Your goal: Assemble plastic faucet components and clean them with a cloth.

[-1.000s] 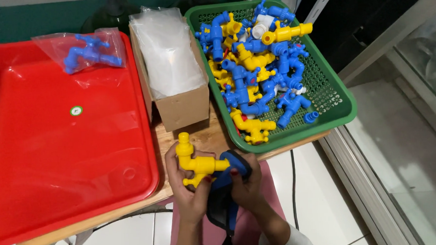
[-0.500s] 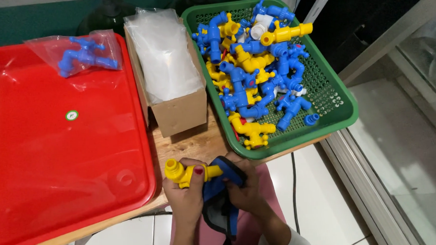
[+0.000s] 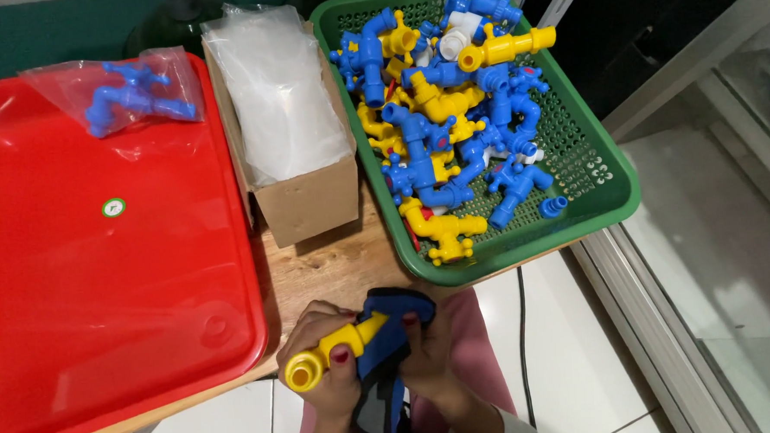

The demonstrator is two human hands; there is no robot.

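My left hand (image 3: 326, 362) grips a yellow plastic tap (image 3: 322, 353) that lies sideways, its round open end pointing lower left. My right hand (image 3: 430, 353) presses a dark blue cloth (image 3: 386, 346) around the tap's other end; the cloth hangs down between my wrists and hides that end of the tap. Both hands are at the near edge of the wooden table (image 3: 331, 262), just in front of the cardboard box (image 3: 302, 203).
A big red tray (image 3: 102, 281) lies at left with a clear bag holding a blue tap (image 3: 129, 98) at its far end. The cardboard box holds clear plastic bags (image 3: 275, 83). A green basket (image 3: 595, 173) at right holds several blue and yellow taps.
The yellow tap has dropped from upright above the table to lying sideways near the table edge, and the cloth now wraps its end. My hands moved down and toward me.
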